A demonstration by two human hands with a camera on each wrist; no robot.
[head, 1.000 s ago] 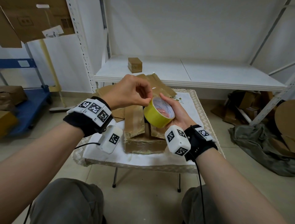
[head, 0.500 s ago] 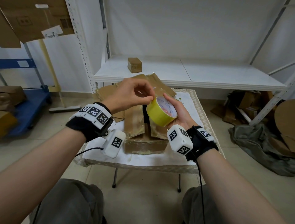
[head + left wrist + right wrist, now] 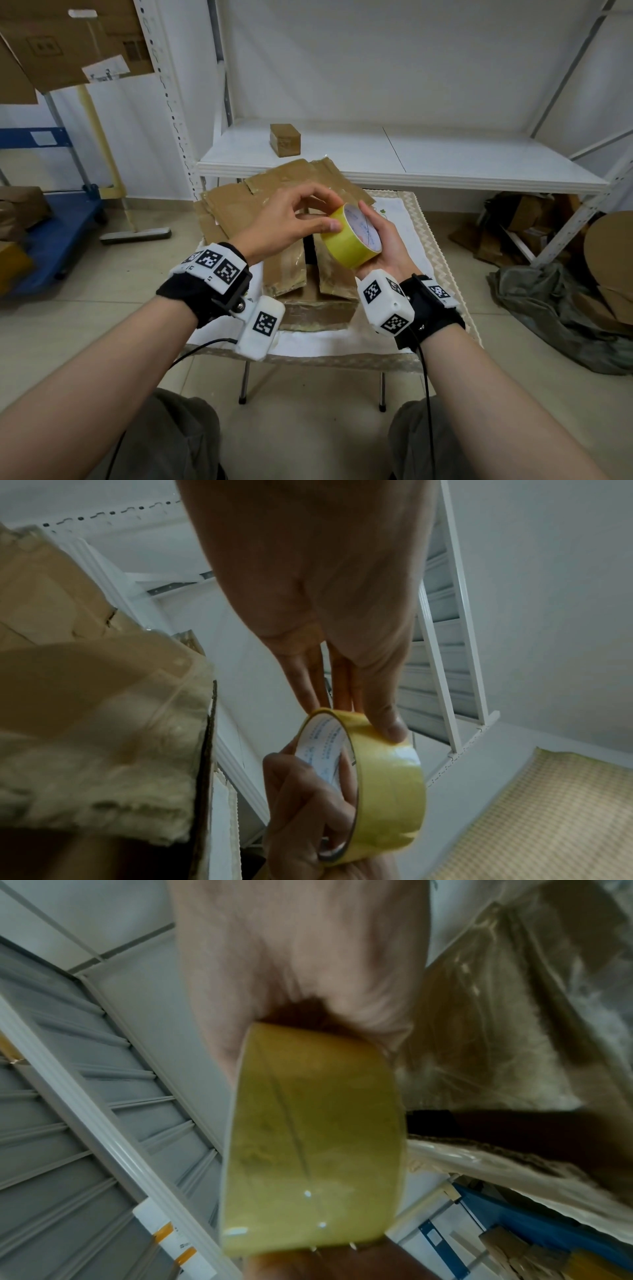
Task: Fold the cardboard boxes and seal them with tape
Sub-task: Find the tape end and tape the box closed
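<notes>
Head view, centre of frame: the right hand (image 3: 383, 246) cradles the yellow tape roll (image 3: 352, 240) from beneath, fingers curled round it, steadying it. The left hand (image 3: 291, 219) presses thumb and fingertips on its rim, likely hunting the loose end. Just below, the open cardboard box (image 3: 308, 291) waits on the small table (image 3: 435, 240).
</notes>
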